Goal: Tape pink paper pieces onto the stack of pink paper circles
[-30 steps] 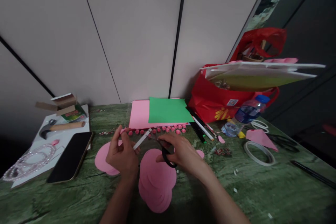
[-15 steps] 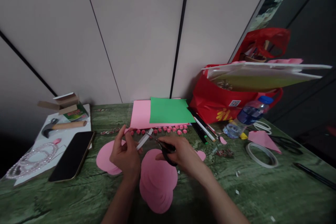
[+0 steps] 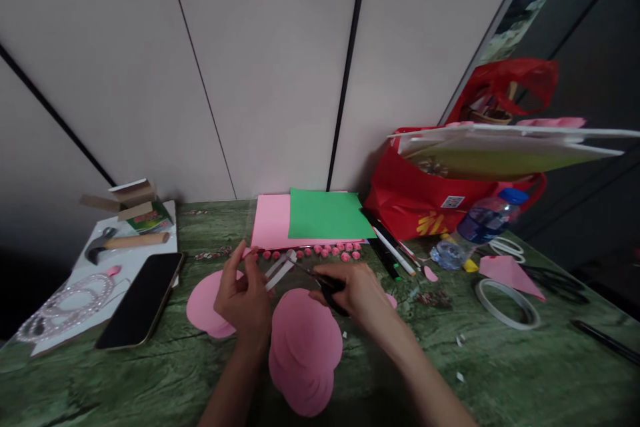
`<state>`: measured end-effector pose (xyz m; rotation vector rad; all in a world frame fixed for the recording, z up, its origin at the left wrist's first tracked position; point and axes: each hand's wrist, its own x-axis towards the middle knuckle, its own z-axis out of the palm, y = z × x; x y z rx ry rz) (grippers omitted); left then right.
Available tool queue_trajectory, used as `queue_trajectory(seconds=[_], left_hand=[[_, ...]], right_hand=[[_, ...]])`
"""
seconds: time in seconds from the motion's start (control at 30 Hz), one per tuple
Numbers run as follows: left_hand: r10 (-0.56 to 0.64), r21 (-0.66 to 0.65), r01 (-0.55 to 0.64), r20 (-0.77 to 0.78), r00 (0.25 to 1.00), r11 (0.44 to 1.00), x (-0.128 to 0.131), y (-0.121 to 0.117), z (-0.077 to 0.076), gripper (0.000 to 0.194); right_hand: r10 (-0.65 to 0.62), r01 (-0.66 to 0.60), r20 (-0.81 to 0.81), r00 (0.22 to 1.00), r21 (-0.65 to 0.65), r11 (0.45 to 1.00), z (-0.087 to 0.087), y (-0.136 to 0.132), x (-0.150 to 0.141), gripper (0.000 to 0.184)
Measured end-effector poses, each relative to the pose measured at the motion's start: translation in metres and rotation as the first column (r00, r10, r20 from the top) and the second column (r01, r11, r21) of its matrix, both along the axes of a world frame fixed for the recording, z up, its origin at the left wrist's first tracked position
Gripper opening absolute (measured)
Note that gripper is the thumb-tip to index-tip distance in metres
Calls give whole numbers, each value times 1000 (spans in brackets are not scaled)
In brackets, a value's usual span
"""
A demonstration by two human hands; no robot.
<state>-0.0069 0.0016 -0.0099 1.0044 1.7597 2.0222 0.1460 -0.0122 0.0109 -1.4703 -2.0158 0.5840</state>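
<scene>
My left hand [image 3: 245, 300] pinches a small pink paper piece [image 3: 249, 253] at its fingertips. Beside those fingers, white tape strips [image 3: 281, 272] stretch up and to the right; how the hand holds them is partly hidden. My right hand [image 3: 367, 297] is closed on black-handled scissors [image 3: 331, 287], whose blades point left and touch or overlap the top of the tape. Under and between the hands lies a stack of pink paper circles [image 3: 305, 340], with more pink circles [image 3: 206, 307] left of my left hand. Small rolled pink paper flowers [image 3: 345, 256] sit in rows behind.
At the left are a phone [image 3: 141, 300], a hammer [image 3: 130, 240], a bead string [image 3: 75, 300] and an opened box [image 3: 145, 211]. Green paper [image 3: 330, 213] lies at the back. Rightward stand a red bag [image 3: 400, 193] and a bottle [image 3: 470, 233], near a tape roll [image 3: 507, 305].
The view has shifted slightly, moving everything a little right and down. The white tape now shows as two strips meeting at the scissor tips, where before one strip showed. Both hands keep their grips.
</scene>
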Motion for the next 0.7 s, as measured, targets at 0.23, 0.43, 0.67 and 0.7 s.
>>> queue_trajectory(seconds=[0.23,0.43,0.67,0.7], left_hand=[[59,42,-42,-567,822,998,-20,12,-14,26],[-173,-248,-34,-760,626,968,-24,19,-23,27],[-366,-489,-152,-794,485,859,-18,17,-28,31],[-401,-520,-164,-791,461,838,-18,17,-29,31]], right_hand=[[-247,310,453,857,-69,948,3,8,52,15],[-45,247,574,817,-278,929,-21,18,66,39],[-48,246,543,838,-299,922,-39,27,69,40],[-58,250,536,842,-294,923,-41,28,70,39]])
